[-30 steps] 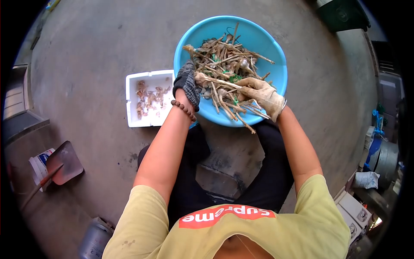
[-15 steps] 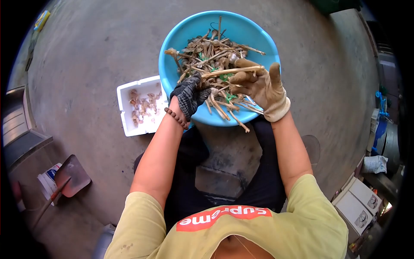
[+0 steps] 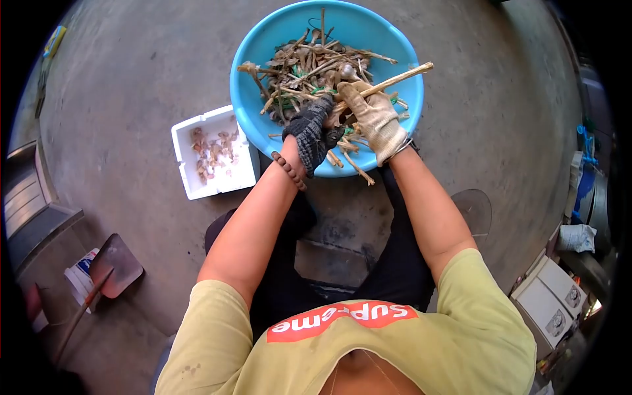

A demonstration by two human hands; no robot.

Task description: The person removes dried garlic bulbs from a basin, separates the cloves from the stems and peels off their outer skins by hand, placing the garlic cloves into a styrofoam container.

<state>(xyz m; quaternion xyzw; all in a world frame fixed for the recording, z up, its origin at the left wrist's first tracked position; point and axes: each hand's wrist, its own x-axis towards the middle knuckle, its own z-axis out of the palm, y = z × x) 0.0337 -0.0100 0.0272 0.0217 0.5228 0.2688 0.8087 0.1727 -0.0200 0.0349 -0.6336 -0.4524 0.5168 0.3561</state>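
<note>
My left hand, in a dark grey knit glove, is closed round the lower end of a dried garlic stalk. The bulb end is mostly hidden between my hands. My right hand, in a tan work glove, is closed on the same garlic beside my left, and its stalk sticks out to the upper right. Both hands are over a blue basin. Inside lies a heap of dried garlic with stalks, papery leaves and green ties. A whitish bulb shows just beyond my right hand.
Left of the basin, a white foam box holds loose garlic cloves. A long-handled shovel leans by a white bucket at lower left. White boxes stand at right. The concrete floor surrounds the basin.
My right hand has gone from open, with fingers spread, to closed on the garlic, moving in toward my left hand. The stalk now tilts more steeply up to the right.
</note>
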